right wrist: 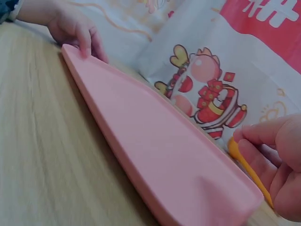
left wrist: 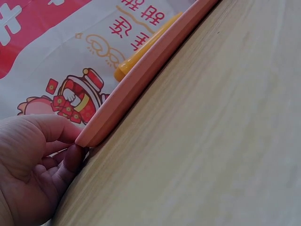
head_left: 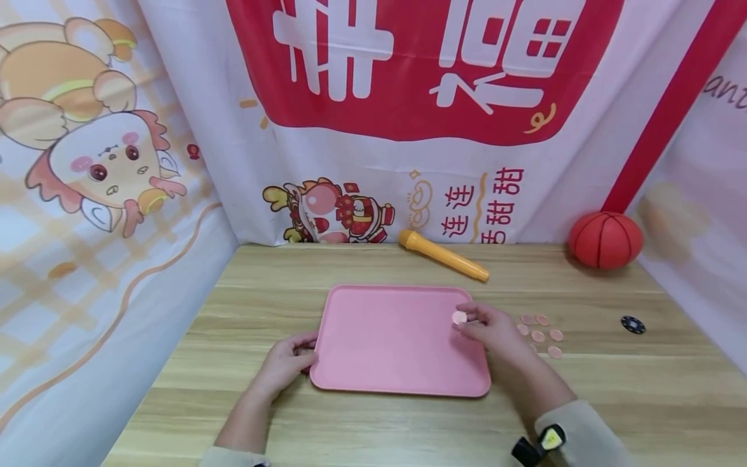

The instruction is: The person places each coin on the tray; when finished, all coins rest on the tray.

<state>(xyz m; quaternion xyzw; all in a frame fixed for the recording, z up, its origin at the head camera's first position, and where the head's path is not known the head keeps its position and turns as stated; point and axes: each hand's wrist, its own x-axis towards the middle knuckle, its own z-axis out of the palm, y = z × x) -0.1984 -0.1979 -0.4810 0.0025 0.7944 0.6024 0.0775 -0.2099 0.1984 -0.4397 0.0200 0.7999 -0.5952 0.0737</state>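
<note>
A pink rectangular tray (head_left: 391, 340) with a low rim lies on the wooden table. At its left edge, my left hand (head_left: 284, 363) grips the rim; the left wrist view has thumb and fingers pinching the tray (left wrist: 124, 94) at a corner. Over the tray's right part, my right hand (head_left: 493, 331) pinches a small, round, coin-like pink disc (head_left: 460, 317) between thumb and fingers. The disc is not plainly visible in the right wrist view, where the right hand (right wrist: 277, 160) is beside the tray's far end. Several similar pink discs (head_left: 538, 336) lie right of the tray, partly behind the right forearm.
Behind the tray lies an orange-yellow toy microphone (head_left: 446, 256). A red ball (head_left: 606, 240) sits at the table's back right corner, with a dark patterned chip (head_left: 633, 325) nearer the right edge. Printed cloth (head_left: 350, 155) hangs along the back and sides.
</note>
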